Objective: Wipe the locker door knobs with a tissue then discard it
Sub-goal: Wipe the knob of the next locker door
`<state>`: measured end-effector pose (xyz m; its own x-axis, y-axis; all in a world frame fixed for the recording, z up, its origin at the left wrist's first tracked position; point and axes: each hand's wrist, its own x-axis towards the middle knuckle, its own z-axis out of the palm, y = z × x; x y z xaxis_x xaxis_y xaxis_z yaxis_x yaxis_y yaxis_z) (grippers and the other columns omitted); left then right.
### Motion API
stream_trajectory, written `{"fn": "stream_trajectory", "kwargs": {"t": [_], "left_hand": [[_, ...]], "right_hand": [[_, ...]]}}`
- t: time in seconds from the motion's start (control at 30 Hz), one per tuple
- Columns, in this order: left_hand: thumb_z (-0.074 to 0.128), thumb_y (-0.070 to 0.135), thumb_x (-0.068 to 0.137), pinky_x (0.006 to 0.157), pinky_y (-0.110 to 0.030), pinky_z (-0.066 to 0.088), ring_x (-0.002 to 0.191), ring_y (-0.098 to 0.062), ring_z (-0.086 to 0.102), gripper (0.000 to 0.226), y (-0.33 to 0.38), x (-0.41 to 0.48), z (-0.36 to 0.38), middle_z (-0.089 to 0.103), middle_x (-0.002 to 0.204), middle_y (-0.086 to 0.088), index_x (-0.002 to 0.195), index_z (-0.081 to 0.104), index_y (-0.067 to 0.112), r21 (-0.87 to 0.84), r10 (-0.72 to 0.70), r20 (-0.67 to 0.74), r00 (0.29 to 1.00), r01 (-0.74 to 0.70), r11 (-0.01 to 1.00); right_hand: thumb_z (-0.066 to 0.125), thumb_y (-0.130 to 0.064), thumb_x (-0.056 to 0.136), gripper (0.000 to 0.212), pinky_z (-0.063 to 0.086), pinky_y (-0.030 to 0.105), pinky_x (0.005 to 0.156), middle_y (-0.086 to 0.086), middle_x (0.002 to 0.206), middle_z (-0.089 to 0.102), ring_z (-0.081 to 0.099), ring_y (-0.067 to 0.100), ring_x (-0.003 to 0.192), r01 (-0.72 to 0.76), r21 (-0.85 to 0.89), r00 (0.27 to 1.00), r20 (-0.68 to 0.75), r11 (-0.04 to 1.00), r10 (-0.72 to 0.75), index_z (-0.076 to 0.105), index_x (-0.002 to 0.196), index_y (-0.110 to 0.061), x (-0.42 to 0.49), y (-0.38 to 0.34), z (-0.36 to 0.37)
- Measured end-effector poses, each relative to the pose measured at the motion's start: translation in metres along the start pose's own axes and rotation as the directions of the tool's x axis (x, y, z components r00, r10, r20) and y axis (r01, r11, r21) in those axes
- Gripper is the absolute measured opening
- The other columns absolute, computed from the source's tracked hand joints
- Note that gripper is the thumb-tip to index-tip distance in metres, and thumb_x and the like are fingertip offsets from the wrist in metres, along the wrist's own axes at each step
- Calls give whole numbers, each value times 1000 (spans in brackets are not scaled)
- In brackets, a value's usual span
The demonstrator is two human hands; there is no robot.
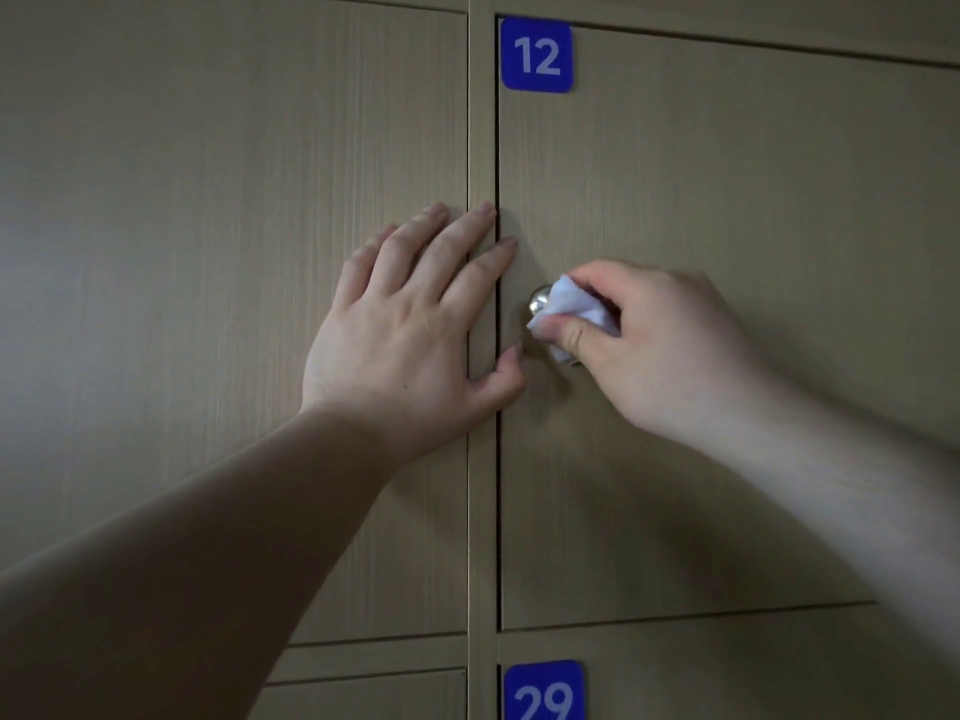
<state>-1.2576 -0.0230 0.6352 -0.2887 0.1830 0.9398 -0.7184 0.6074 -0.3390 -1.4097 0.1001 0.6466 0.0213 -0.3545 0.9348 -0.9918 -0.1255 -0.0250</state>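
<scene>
Left hand (415, 324) lies flat, fingers straight and spread, pressed across the seam between two doors. Right hand (649, 340) pinches a crumpled white tissue (576, 304) against the shiny round metal knob (540, 298) on locker door 12 (727, 252), matte beige woodgrain. A blue number tag (536, 54) sits in its top left corner.

Door (727, 200) under right hand (660, 345): matt wood-grain laminate. Knob (539, 298) at its fingertips: glossy metal. Tissue (576, 309): soft white paper.

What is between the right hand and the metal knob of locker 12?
A white tissue, pinched by the right hand, lies against the knob on its right side. The head view shows it.
</scene>
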Motion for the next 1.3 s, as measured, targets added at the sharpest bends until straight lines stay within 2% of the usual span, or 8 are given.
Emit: {"fn": "stream_trajectory", "kwargs": {"t": [0.07,0.13,0.33,0.63,0.83,1.07,1.2,1.3], "left_hand": [[47,59,84,117,-45,24,146,-26,32,72,0,0,1,37,158,0,147,48,22,-3,3,-13,1000,-3,1000],[48,58,84,116,-45,25,145,-26,33,72,0,0,1,39,157,0,146,49,22,-6,6,-23,1000,-6,1000],[48,59,84,116,-44,24,146,-26,32,72,-1,0,1,38,157,0,146,48,23,-13,6,-18,1000,-6,1000],[47,60,84,118,-43,22,147,-24,28,73,-1,1,0,34,160,2,148,45,25,-14,0,8,1000,0,1000],[49,59,83,117,-44,24,146,-24,31,72,0,0,0,36,159,2,147,48,25,-23,-4,-6,1000,4,1000],[47,60,84,117,-45,25,146,-25,32,72,-1,0,0,37,158,1,147,48,24,-27,-3,-14,1000,3,1000],[46,61,85,118,-44,23,147,-24,30,73,-1,0,0,36,159,2,147,46,25,-17,-1,-1,1000,1,1000],[44,62,85,118,-43,21,148,-23,28,73,-1,1,-1,33,160,3,149,45,25,-15,-4,16,1000,4,1000]], "right_hand": [[63,-45,89,22,35,5,53,-29,60,60,52,-16,62,-68,-8,996,59,998,69,56,71,-35,0,-4,1],[61,-46,90,28,37,9,51,-16,63,65,56,-8,58,-133,27,985,113,991,129,58,71,-26,3,-2,-2],[63,-40,92,12,57,40,62,-6,73,75,69,9,57,-258,324,965,130,910,227,65,92,-28,8,-3,-11],[66,-44,87,13,31,10,59,-7,77,56,51,4,69,-128,10,983,-128,992,128,66,80,-34,10,6,-19],[66,-44,88,14,38,7,53,-14,63,60,54,-8,56,-148,93,967,-193,985,164,68,85,-30,14,1,-20],[63,-52,85,20,52,26,68,-15,74,72,66,0,63,-185,208,983,24,960,184,70,89,-34,7,-7,-10],[55,-49,93,20,47,28,58,-16,66,68,62,4,52,-177,230,980,131,957,149,67,82,-37,7,-6,-13],[58,-38,95,9,43,24,53,-7,64,69,60,5,48,-228,322,949,285,919,136,66,96,-41,10,-5,-13]]}}
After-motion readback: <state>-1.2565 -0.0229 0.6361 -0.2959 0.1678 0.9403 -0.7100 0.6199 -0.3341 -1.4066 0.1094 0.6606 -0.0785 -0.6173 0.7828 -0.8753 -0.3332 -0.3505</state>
